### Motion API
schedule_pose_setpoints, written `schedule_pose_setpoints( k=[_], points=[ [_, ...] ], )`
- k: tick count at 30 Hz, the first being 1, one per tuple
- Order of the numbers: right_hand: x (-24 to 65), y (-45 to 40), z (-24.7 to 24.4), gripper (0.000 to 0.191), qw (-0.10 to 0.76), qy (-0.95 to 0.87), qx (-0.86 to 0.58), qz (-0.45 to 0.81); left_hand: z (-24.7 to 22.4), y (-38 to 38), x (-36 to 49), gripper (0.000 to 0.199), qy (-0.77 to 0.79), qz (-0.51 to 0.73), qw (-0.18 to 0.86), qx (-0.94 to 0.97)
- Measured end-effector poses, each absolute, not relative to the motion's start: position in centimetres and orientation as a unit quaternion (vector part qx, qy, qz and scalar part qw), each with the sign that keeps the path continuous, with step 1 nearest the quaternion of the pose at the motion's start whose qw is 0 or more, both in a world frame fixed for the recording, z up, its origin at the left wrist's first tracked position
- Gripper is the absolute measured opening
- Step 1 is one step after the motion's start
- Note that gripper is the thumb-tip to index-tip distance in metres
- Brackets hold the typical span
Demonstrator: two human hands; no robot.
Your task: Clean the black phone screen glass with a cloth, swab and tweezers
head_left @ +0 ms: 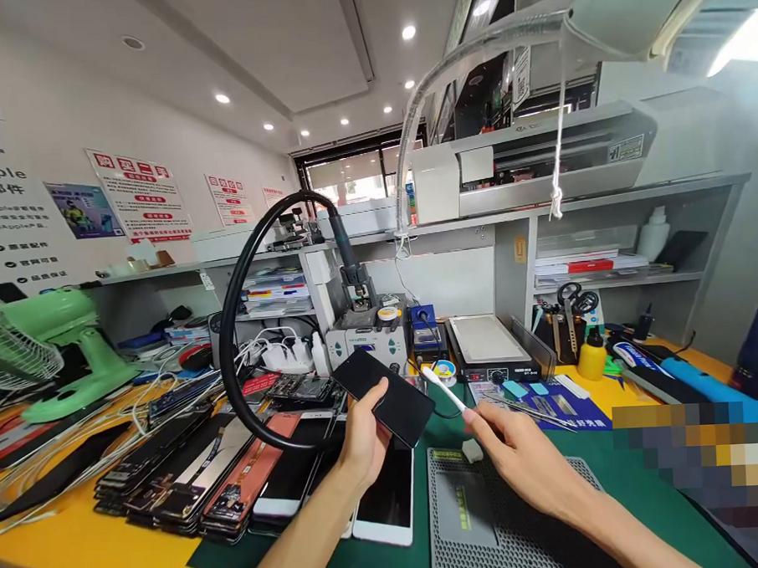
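Observation:
My left hand [368, 431] is closed on a black smartphone [400, 400], thumb across its dark face, and holds it tilted above the bench. My right hand [517, 445] pinches a slim white stick [446, 390] with a thicker rounded tip, which points up and left, close to the phone's right edge. What kind of tool the stick is cannot be made out. Below the right hand lies a grey perforated work mat [521, 529] with a small whitish lump [472, 451] at its top edge. Under the phone, a white-framed phone [383, 501] lies on the green mat [341, 562].
Stacked phone screens and parts [168, 486] fill the left, beside a green fan [73, 339]. A black hose [227, 324] arcs over them from a soldering station [366, 343]. Behind stand a heating plate [489, 342] and a yellow bottle [591, 356]; a lamp [643, 13] hangs overhead.

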State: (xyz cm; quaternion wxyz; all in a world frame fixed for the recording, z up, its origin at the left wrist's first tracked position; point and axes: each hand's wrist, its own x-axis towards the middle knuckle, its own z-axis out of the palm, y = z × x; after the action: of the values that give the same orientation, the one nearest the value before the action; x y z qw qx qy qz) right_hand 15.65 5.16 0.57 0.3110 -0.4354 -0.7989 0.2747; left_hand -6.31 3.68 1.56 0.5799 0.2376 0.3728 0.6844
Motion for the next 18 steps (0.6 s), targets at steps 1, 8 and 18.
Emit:
schedule_pose_setpoints(
  k=[1, 8, 18],
  points=[
    [15.6, 4.9, 0.7, 0.042, 0.303, -0.802, -0.426, 0.288, 1.5, 3.7, -6.4, 0.026, 0.370, 0.671, 0.596, 0.241],
    [15.7, 4.1, 1.3, 0.042, 0.269, -0.801, -0.393, 0.363, 1.1, 4.0, -6.9, 0.034, 0.337, 0.611, 0.674, 0.242],
    [16.0, 3.6, 1.6, 0.044, 0.250, -0.825, -0.378, 0.338, 1.5, 4.0, -7.1, 0.032, 0.283, 0.602, 0.715, 0.217]
  ],
)
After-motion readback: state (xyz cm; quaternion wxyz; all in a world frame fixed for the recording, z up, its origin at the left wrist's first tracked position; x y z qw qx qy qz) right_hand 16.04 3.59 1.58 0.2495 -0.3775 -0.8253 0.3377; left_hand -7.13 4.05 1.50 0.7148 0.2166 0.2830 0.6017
